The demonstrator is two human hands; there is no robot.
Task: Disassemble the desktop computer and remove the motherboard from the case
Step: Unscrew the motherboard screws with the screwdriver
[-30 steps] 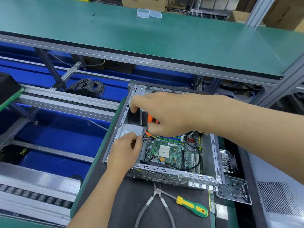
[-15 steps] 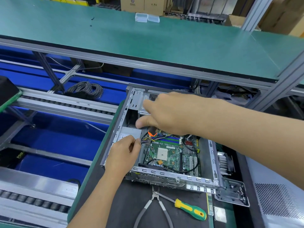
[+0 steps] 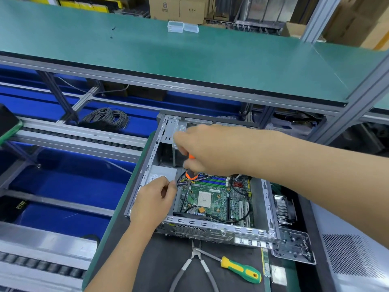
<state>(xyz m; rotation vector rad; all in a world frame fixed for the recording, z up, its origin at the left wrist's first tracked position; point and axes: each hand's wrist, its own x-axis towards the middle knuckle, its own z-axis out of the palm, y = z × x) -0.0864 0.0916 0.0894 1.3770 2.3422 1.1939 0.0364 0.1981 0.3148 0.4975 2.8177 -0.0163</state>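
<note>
Open computer case (image 3: 210,225) lies flat on dark desk (image 3: 160,262), motherboard (image 3: 212,199) still seated inside. Right hand (image 3: 212,150) curls round orange-handled screwdriver (image 3: 190,175), shaft angled down onto board's 10 o'clock corner. Left hand (image 3: 154,202) pinches grey power supply (image 3: 163,174) at case's 9 o'clock side. Pliers (image 3: 195,268) and green-yellow screwdriver (image 3: 241,269) rest at 6 o'clock of case; heatsink (image 3: 283,207) at 3 o'clock.

Nearer than the hands, grey-handled pliers (image 3: 196,264) and a green-yellow screwdriver (image 3: 242,269) lie touching on the bench (image 3: 155,270). Far beyond, two clear plastic boxes (image 3: 182,26); leftward, coiled wire (image 3: 107,119).
</note>
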